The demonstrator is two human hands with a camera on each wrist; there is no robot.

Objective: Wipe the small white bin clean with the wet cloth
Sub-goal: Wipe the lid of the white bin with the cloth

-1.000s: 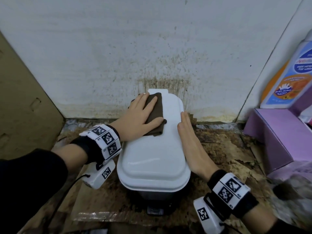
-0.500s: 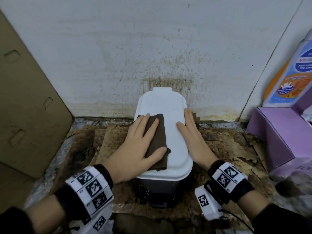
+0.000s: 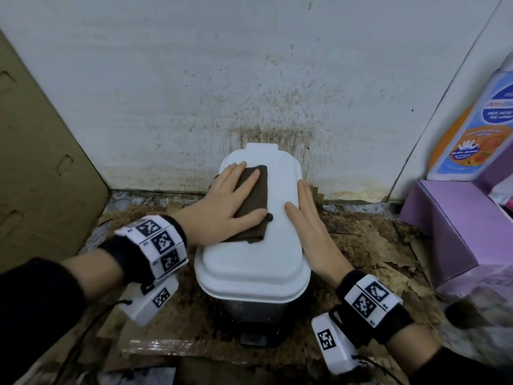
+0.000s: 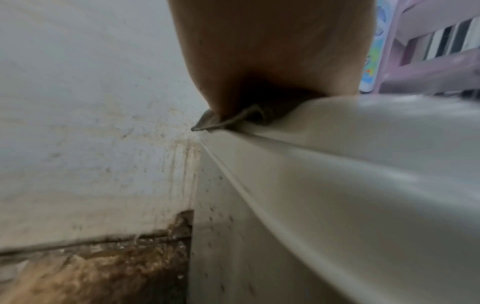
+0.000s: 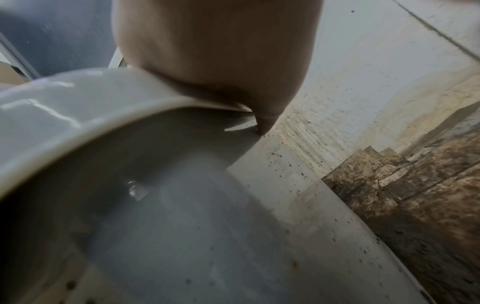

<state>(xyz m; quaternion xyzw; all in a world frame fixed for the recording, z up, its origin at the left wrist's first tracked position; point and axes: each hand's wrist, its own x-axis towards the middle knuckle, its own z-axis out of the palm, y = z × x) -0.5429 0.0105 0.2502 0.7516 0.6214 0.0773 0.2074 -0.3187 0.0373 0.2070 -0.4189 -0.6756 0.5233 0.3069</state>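
You are pressing your left hand (image 3: 222, 209) flat on the wet cloth (image 3: 254, 202), fingers straight and spread wide across it with the thumb lying along its near edge, while your right hand (image 3: 308, 226) is lying open along the lid's edge at three o'clock, fingers straight and together, steadying the small white bin (image 3: 249, 262). The bin is standing on stained, soggy cardboard (image 3: 369, 245) against the spattered wall (image 3: 249, 79) at twelve o'clock, so one risk is that a hard push toward the wall is going to carry the cloth off the back of the lid and onto that brown streaking, picking up grime you would then be smearing back over the plastic. Because nothing is pinching the cloth, it may also be bunching or sliding out from under your palm; the left wrist view is already showing a folded corner (image 4: 207, 123) poking past the lid's rim at nine o'clock. Pressing down off-centre could be rocking the light bin on the uneven cardboard if your right hand eases off. The lid is looking glossy and largely white on top, but the body below the rim is showing dark specks in both wrist views, so judging by that, the sides are waiting for a wipe. The purple box (image 3: 455, 223) and bottle (image 3: 477, 129) are sitting well apart at two o'clock.
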